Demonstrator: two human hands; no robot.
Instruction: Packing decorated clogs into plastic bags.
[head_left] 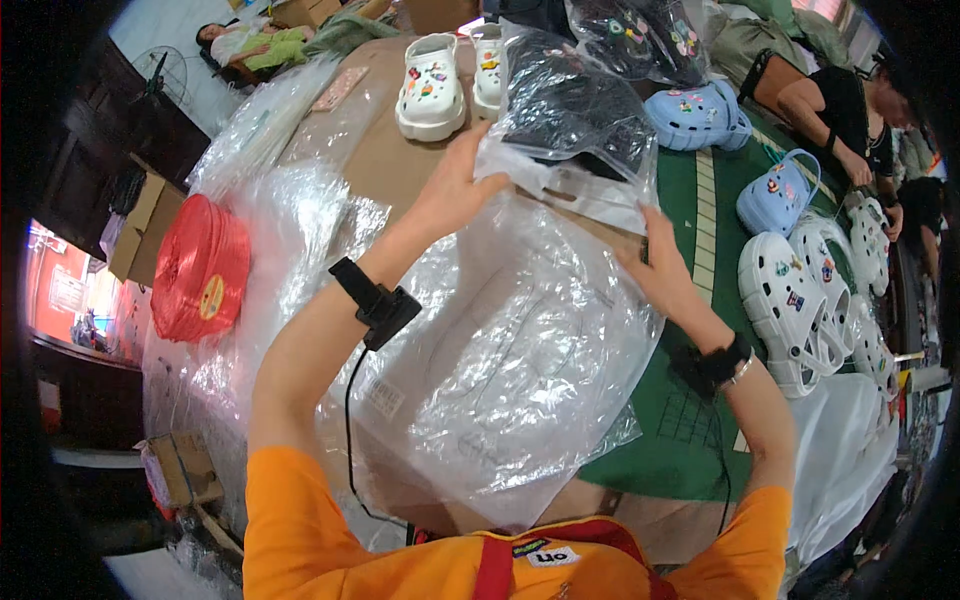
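Observation:
A clear plastic bag (pixel 575 100) with dark contents lies at the far middle of the table. Along its near edge runs a white top strip (pixel 590 197) with a slot in it. My left hand (pixel 462 190) pinches the strip's left end between thumb and fingers. At its right end, my right hand (pixel 662 262) grips the strip's edge, its fingertips partly hidden. Under my forearms a clear flat plastic bag (pixel 510 350) is spread out. White clogs (pixel 430 88) with colourful charms stand just beyond my left hand.
A red twine roll (pixel 202 268) sits at left, by stacked clear bags (pixel 265 120). Blue clogs (pixel 700 115) and white clogs (pixel 790 310) line the right side on a green mat (pixel 680 420). A co-worker (pixel 840 115) handles clogs at far right; another person (pixel 255 45) reclines at back left.

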